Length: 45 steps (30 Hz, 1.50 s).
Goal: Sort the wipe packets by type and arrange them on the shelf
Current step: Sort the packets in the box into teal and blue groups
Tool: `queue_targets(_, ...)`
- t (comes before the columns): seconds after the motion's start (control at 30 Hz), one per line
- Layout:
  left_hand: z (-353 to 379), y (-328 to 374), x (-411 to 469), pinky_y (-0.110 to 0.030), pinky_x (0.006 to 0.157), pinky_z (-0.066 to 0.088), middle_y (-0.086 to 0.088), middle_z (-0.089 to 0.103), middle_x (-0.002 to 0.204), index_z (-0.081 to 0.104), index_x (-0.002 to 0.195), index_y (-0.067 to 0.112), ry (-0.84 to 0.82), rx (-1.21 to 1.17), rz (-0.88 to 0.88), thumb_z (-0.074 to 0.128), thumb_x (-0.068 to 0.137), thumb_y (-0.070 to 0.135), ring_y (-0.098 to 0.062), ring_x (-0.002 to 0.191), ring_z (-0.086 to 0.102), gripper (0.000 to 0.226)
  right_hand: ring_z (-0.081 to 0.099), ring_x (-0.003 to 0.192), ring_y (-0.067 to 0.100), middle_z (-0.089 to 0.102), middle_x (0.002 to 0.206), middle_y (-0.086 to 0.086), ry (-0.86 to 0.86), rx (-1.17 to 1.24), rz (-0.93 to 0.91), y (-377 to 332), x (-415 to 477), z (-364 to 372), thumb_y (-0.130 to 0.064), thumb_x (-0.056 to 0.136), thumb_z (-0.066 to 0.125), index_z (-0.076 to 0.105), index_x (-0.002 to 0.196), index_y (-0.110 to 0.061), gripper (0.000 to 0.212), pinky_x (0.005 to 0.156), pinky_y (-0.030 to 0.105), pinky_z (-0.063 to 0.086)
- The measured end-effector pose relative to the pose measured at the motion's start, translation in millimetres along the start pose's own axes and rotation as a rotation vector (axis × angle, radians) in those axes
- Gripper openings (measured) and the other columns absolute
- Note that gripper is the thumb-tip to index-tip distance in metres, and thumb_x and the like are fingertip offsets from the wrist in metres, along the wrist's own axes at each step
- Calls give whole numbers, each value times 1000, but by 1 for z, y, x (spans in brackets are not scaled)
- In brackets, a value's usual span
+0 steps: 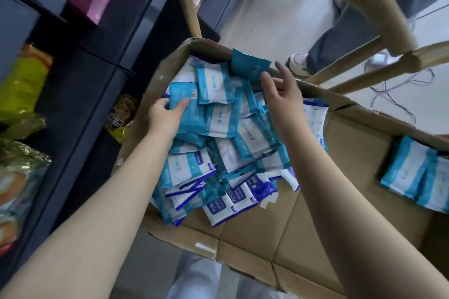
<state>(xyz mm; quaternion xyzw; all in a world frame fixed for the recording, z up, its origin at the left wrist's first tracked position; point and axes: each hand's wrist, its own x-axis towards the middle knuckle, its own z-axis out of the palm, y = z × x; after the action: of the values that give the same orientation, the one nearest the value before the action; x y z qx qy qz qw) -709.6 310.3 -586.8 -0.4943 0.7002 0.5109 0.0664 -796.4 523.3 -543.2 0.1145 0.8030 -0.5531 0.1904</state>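
Wipe packets (226, 153) heaped in cardboard box (255, 238): probably light, soft, slick film, best pinched at a sealed edge. Left hand (165, 116) grips teal packet (194, 119). Right hand (279, 91) pinches second teal packet (247, 62) at far rim.

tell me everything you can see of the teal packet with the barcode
The teal packet with the barcode is a flat, soft-looking plastic pouch, teal all over with faint pale print and a white barcode near its top right corner. It lies tilted on the heap of wipe packets in the cardboard box, gripped at its left edge by the left hand, thumb on top.
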Motion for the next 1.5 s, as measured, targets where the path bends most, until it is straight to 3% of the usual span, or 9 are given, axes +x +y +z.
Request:
queue_targets(0.13, -6, 0, -2, -37, 79, 57, 1, 69, 100, 63, 101, 21, -25, -111, -8, 73, 87, 33, -19, 89, 67, 22, 63, 101, 17, 60, 128, 0, -85, 64, 135, -24, 24, 16, -54, 103, 34, 53, 137, -30, 45, 75, 25, 55)
queue_targets(0.23, -10, -1, -6, -37, 81, 57, 8, 66, 95, 61, 99, 25, -12, -172, 0, 72, 88, 29, -16, 90, 66, 17, 62, 91, 24, 63, 104, 5, -69, 54, 216, -27, 31, 26, -58, 102, 26, 64, 105, -28, 48, 73, 32, 53)
queue_targets(0.43, -16, 2, -21, -30, 81, 56, 0, 68, 109, 59, 113, 21, -22, -306, 9, 64, 94, 24, -13, 98, 67, 19, 67, 87, 24, 65, 85, 2, 10, -68, 379, -12, 41, 36, -51, 94, 59, 64, 79, -17, 38, 87, 44, 59)
queue_targets(0.6, -22, 11, -39, -41, 95, 54, -2, 67, 118, 55, 118, 21, -37, -411, 28, 59, 98, 20, -15, 107, 66, 21, 64, 76, 17, 64, 90, 5, 44, 39, 511, -17, 38, 34, -20, 81, 82, 56, 90, -15, 28, 84, 31, 60)
queue_targets(0.8, -12, 31, -91, -49, 86, 58, 2, 71, 113, 54, 127, 26, -70, -533, -17, 55, 99, 34, -17, 101, 70, 29, 72, 97, 25, 63, 117, 6, 28, 401, 464, -5, -32, -21, -3, 85, 73, 49, 132, -19, 55, 83, 43, 61)
queue_targets(0.97, 38, 37, -160, -45, 91, 56, 10, 73, 109, 61, 110, 36, -268, -479, -15, 51, 101, 31, -13, 102, 70, 14, 73, 94, 20, 73, 113, 9, 128, 662, 345, 40, -96, -102, 3, 93, 60, 60, 124, -8, 33, 76, 31, 59)
queue_targets(1.1, 107, 30, -220, -38, 91, 55, 9, 71, 114, 61, 122, 30, -463, -394, -38, 49, 102, 28, -10, 105, 68, 23, 71, 94, 12, 71, 116, 6, 341, 793, 395, 95, -131, -179, -1, 94, 59, 57, 129, -9, 36, 78, 22, 58)
queue_targets(1.37, 276, -31, -297, -10, 59, 48, 0, 67, 96, 55, 113, 13, -588, -80, -95, 53, 101, 14, -3, 76, 62, 13, 69, 97, 18, 66, 124, 11, 622, 548, 537, 222, -172, -312, -6, 95, 62, 52, 135, -12, 41, 79, 28, 60)
queue_targets(1.5, 336, -67, -311, -23, 68, 49, -2, 62, 85, 58, 107, 12, -582, 104, -33, 54, 98, 9, -15, 76, 59, 10, 64, 106, 21, 64, 123, 10, 595, 251, 543, 264, -174, -342, -6, 93, 66, 55, 124, -19, 35, 94, 36, 53)
